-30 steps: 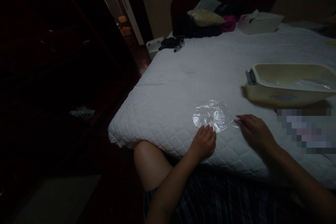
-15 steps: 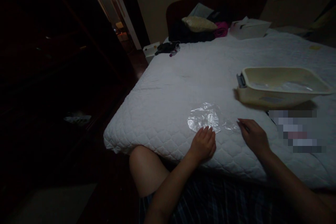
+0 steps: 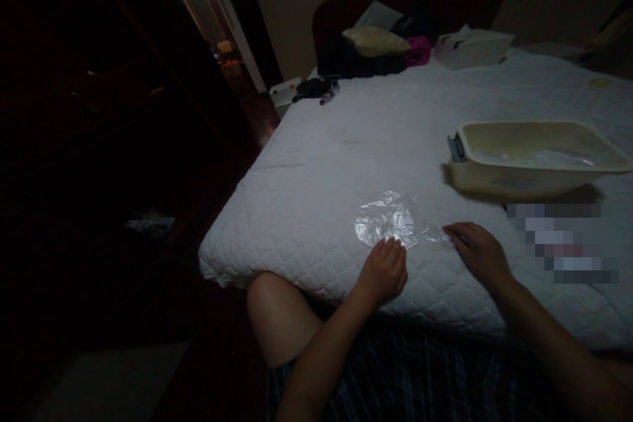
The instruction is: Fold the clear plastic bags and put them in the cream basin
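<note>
Near the bed's front edge, a thin crinkled piece of clear plastic film (image 3: 386,223) is spread flat on the white quilted mattress cover (image 3: 346,158). Left hand (image 3: 383,271) is laid palm down, fingers (image 3: 390,249) together and extended, tips touching the film's near edge; nothing gripped. Right hand (image 3: 479,252) is rested just right of it, fingers loosely curled, tips at the film's right-hand tail; whether the film is pinched cannot be told in this light. A cream rectangular plastic basin (image 3: 534,158) is seen behind the right hand, well apart from the film, with more clear plastic inside. Dark clothes and a beige pillow (image 3: 374,41) are piled at the dark headboard, beside a white cardboard box (image 3: 472,47).
</note>
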`<action>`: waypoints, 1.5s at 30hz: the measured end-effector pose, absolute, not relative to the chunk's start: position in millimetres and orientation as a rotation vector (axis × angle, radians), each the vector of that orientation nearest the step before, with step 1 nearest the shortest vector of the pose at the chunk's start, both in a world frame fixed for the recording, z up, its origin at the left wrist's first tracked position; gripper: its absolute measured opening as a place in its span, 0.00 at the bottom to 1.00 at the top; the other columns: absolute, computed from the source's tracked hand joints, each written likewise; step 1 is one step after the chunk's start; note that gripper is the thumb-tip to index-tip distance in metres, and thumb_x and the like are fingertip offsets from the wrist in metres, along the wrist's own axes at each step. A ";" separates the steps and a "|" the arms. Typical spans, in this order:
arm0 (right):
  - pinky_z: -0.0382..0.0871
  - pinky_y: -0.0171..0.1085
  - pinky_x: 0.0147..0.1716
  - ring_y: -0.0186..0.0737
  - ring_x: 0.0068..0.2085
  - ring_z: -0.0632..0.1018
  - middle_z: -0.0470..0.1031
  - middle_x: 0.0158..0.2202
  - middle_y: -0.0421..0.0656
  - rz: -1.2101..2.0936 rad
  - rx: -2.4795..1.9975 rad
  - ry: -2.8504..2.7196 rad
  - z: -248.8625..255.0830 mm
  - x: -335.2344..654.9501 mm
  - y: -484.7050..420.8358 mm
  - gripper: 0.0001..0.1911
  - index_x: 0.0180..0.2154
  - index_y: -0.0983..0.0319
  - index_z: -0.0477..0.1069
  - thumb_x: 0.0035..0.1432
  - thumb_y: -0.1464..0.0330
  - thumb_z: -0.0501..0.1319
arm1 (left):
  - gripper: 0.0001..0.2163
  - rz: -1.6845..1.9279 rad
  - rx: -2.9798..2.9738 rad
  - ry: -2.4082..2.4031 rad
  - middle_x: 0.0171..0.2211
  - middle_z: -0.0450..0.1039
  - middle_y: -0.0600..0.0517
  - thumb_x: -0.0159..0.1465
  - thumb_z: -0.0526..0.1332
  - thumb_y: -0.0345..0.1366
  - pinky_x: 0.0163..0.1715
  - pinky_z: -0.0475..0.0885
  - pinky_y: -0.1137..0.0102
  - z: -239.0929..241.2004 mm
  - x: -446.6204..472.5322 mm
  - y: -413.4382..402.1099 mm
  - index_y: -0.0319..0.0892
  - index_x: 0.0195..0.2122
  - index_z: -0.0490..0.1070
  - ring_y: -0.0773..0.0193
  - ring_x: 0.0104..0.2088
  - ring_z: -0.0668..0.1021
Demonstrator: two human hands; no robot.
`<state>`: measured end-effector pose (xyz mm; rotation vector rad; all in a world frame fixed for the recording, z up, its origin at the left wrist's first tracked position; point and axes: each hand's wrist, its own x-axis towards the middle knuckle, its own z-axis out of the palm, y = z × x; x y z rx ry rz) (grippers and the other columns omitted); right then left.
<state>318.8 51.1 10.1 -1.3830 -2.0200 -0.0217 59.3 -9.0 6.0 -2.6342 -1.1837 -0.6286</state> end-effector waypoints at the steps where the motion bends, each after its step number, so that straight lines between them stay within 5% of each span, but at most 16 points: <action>1: 0.70 0.47 0.39 0.46 0.37 0.76 0.76 0.36 0.47 -0.016 -1.384 -2.025 9.7 319.0 51.8 0.14 0.37 0.60 0.75 0.62 0.60 0.54 | 0.21 -0.625 -2.639 -1.183 0.57 0.68 0.37 0.65 0.51 0.37 0.60 0.63 0.55 5.9 59.3 -8.9 0.30 0.56 0.64 0.51 0.60 0.68; 36: 0.70 0.49 0.47 0.48 0.46 0.77 0.77 0.45 0.50 0.019 -1.199 -2.109 14.8 258.6 55.3 0.15 0.43 0.61 0.75 0.63 0.63 0.54 | 0.22 -0.639 -2.637 -1.142 0.61 0.62 0.36 0.66 0.50 0.36 0.63 0.60 0.55 9.8 57.6 -9.4 0.28 0.57 0.62 0.50 0.64 0.62; 45: 0.70 0.51 0.47 0.50 0.48 0.76 0.75 0.50 0.51 -0.075 -1.127 -2.151 17.2 258.0 44.0 0.16 0.48 0.59 0.73 0.61 0.64 0.55 | 0.16 -0.873 -2.367 -1.431 0.54 0.70 0.37 0.64 0.53 0.33 0.55 0.70 0.52 21.3 14.4 -9.1 0.35 0.52 0.67 0.50 0.58 0.71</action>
